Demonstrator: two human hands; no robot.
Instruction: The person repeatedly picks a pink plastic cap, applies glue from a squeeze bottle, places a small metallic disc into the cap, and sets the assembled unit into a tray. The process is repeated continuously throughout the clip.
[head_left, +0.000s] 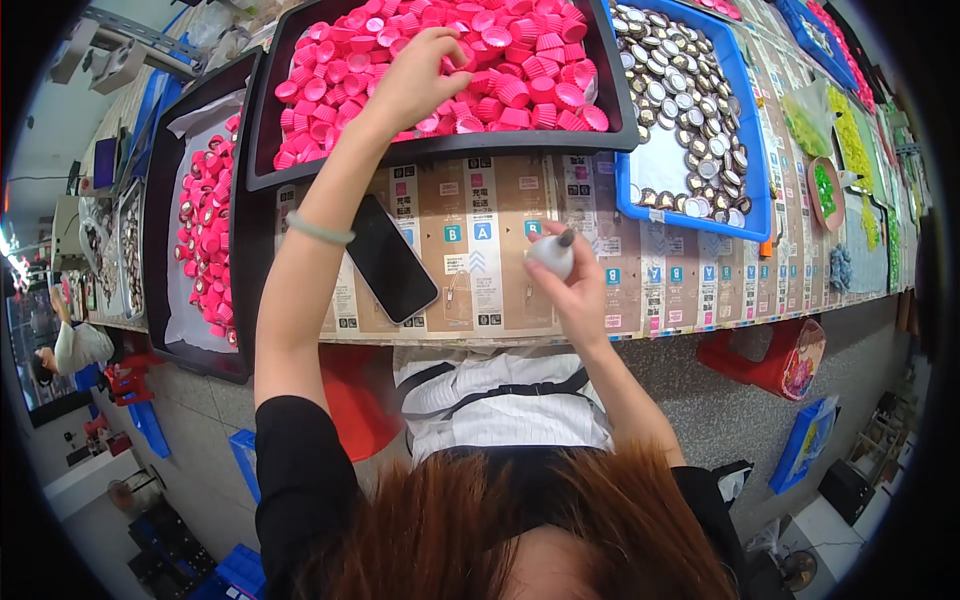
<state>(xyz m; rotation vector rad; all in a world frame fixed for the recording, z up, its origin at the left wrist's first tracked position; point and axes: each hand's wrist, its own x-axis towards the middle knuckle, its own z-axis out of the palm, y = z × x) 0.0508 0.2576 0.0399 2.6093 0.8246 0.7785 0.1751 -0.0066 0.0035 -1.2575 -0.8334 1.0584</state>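
My left hand (425, 80) reaches over a large black tray (440, 150) heaped with small pink fluted cups (345, 70). Its fingers are bent and a little apart among the cups, and I see nothing held in them. A pale bangle circles that wrist. My right hand (580, 297), above the table's near part, is closed around a small white squeeze bottle (552, 258) with a dark tip. Between my arms a black-screened phone (392, 262) lies on the table, beside my left forearm.
A blue tray (655, 205) of dark-rimmed, cap-like discs (690, 110) stands at the right. On the left, another black tray (250, 230) holds pink cups on white lining (190, 300). Farther right are green pieces in a pinkish dish (838, 218). Red stools (762, 360) stand below the table edge.
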